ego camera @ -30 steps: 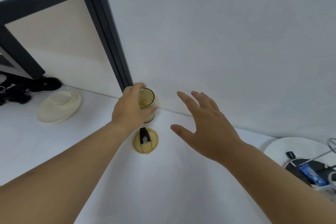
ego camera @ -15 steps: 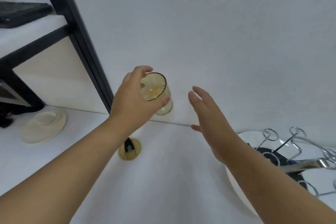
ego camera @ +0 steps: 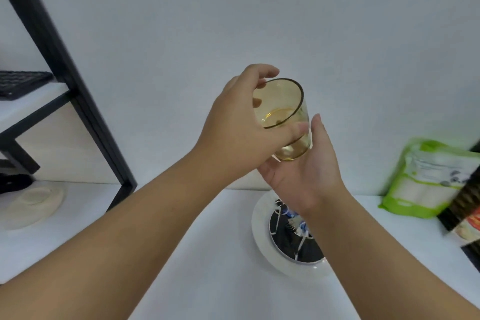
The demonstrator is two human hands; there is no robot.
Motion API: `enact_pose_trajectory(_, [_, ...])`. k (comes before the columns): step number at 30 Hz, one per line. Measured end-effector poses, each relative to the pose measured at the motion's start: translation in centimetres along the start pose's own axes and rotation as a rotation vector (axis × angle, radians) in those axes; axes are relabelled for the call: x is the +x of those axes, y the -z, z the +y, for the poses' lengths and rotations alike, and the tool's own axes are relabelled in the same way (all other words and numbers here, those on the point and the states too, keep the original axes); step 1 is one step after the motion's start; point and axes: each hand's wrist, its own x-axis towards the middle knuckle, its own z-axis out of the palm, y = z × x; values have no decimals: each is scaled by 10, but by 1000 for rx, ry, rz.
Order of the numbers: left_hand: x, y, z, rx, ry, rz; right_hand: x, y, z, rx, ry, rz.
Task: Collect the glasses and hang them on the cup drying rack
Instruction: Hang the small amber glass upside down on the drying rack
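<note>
My left hand grips an amber drinking glass by its side, held in the air with its mouth tilted toward me. My right hand is open, palm up, its fingers touching the base and lower side of the glass. Below my right wrist sits the round white base of the cup drying rack, with a dark centre and thin wire parts; my right arm hides most of it.
A black-framed shelf unit stands at the left, with a cream dish-shaped object on the white table beside it. A green and white bag and a dark packet stand at the right against the wall.
My left hand lifted the glass off the table and carried it up and right. My right hand came under it and now touches its base. The view swung right, bringing the rack base and bags into sight.
</note>
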Motion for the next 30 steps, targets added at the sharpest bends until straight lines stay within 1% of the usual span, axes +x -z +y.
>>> enact_pose_trajectory(5, [-13, -33, 47, -53, -5, -95, -47, 23, -42, 119, 27, 9])
enact_pose_trajectory(7, [-17, -44, 64, -62, -7, -156, -64, 34, -58, 149, 37, 16])
enact_pose_trajectory(9, [-21, -53, 75, -101, -1, -185, -79, 47, -76, 162, 44, 19])
enact_pose_trajectory(10, [-24, -58, 76, -149, 40, -175, -87, 53, -85, 162, 44, 31])
enact_pose_trajectory(12, [-33, -72, 63, -231, 193, -124, -100, 67, -104, 153, 54, 62])
enact_pose_trajectory(13, [-39, -81, 49, -211, 253, -114, -106, 75, -112, 146, 69, 72])
enact_pose_trajectory(15, [-62, -100, 12, -56, 323, -149, -114, 94, -122, 134, 88, 100])
enact_pose_trajectory(17, [-87, -117, -27, 113, 339, -183, -117, 116, -124, 120, 88, 131])
enact_pose_trajectory(20, [-118, -135, -73, 286, 375, -241, -119, 155, -114, 107, 63, 162])
enact_pose_trajectory(23, [-131, -153, -105, 400, 385, -337, -115, 188, -98, 98, 37, 171])
enact_pose_trajectory(25, [-132, -166, -117, 414, 369, -367, -111, 203, -88, 84, 32, 182])
enact_pose_trajectory(27, [-130, -176, -124, 411, 350, -349, -108, 214, -78, 73, 28, 191])
enact_pose_trajectory(30, [-120, -183, -128, 511, 261, -210, -104, 223, -67, 61, 4, 194])
